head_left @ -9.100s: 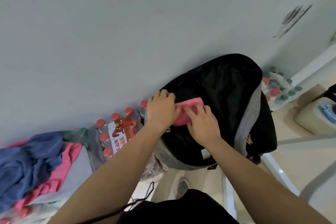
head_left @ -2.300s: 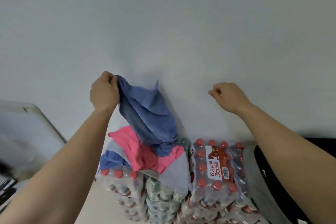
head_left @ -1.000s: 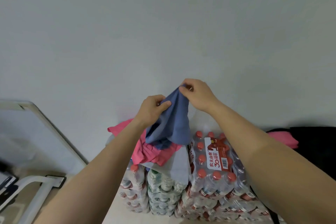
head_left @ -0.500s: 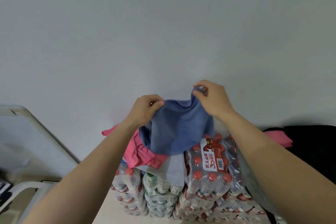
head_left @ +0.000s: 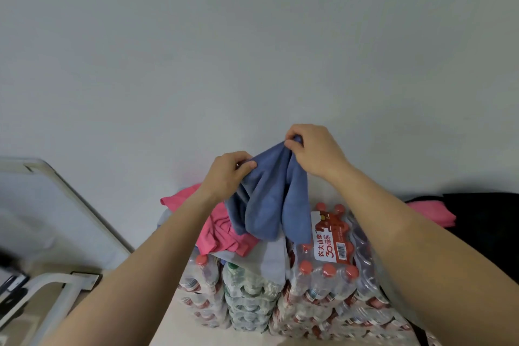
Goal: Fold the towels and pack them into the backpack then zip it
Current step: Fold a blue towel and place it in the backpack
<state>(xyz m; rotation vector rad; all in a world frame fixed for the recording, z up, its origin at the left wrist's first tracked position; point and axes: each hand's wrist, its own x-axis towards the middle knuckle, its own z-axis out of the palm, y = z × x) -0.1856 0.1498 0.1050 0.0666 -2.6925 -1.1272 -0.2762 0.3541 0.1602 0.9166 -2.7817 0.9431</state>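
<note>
Towels on the bottle packs (head_left: 323, 284): one blue towel (head_left: 269, 205) pinched up by left hand (head_left: 227, 174) and right hand (head_left: 314, 149), one pink towel (head_left: 222, 230) and one grey towel (head_left: 269, 258) beneath.

At centre, blue towel (head_left: 269, 205) is held up bunched; pink towel (head_left: 222, 229) is crumpled below-left; black backpack (head_left: 483, 222) is seen at right edge.

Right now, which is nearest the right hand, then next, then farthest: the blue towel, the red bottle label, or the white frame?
1. The blue towel: pinched in the right hand itself.
2. The red bottle label: just below that hand, on the pack of bottles.
3. The white frame: far off at the bottom left.
</note>
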